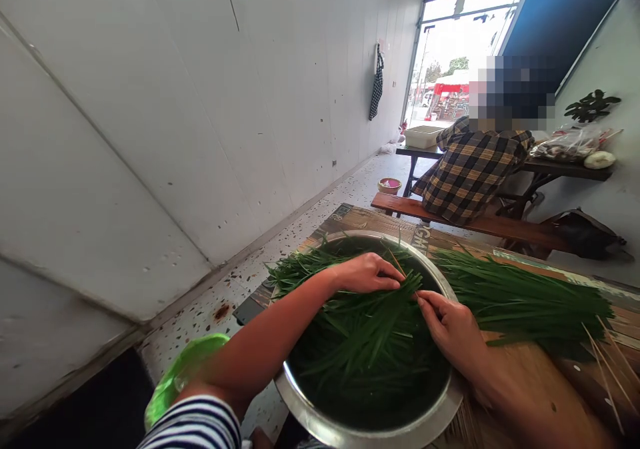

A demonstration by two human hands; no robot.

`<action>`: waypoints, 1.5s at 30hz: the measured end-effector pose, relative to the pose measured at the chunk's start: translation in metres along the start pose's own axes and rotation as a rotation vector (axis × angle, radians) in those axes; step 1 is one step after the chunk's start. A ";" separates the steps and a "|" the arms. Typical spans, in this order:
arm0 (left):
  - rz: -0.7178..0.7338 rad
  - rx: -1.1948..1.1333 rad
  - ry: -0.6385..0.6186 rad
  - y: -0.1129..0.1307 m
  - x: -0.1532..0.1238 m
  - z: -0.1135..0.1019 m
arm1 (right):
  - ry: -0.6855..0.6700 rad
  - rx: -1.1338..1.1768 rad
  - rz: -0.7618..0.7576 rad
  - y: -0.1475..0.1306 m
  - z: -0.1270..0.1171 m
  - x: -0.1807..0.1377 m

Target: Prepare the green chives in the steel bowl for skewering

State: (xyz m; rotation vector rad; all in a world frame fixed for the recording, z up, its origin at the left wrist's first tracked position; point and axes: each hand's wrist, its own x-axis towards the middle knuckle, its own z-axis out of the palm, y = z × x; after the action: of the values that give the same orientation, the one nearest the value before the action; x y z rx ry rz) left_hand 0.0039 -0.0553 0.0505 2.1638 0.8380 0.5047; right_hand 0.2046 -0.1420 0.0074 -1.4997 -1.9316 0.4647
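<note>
A large steel bowl [435, 409] of long green leaves [370, 342] in water sits on the wooden table in front of me. My left hand [365, 272] reaches over the bowl with its fingers pinched on a few leaves near the far rim. My right hand [450, 326] is closed on the same leaves from the right, thumb and fingers pinched together. A second pile of green leaves [520, 299] lies on the table to the right of the bowl.
Thin wooden skewers [607, 362] lie at the table's right edge. Beyond the table a person in a plaid shirt [470, 169] sits on a wooden bench [505, 226]. A white wall runs along the left. A green plastic item [183, 369] lies on the speckled floor.
</note>
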 end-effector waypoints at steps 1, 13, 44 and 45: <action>-0.041 0.047 0.072 -0.003 0.001 -0.004 | 0.004 -0.001 -0.002 0.000 0.000 0.000; -0.517 0.569 0.294 -0.072 0.018 -0.004 | 0.004 -0.047 -0.023 -0.001 0.000 0.000; -0.440 -0.563 0.421 -0.036 0.016 -0.002 | -0.017 -0.030 0.013 -0.002 0.000 -0.002; -0.438 -0.567 0.428 -0.035 0.016 -0.002 | -0.016 -0.024 0.012 -0.002 0.000 -0.002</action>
State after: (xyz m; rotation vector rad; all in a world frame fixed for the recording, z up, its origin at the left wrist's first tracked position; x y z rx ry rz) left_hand -0.0002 -0.0254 0.0268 1.3235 1.1895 0.8676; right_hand 0.2031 -0.1442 0.0083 -1.5282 -1.9477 0.4618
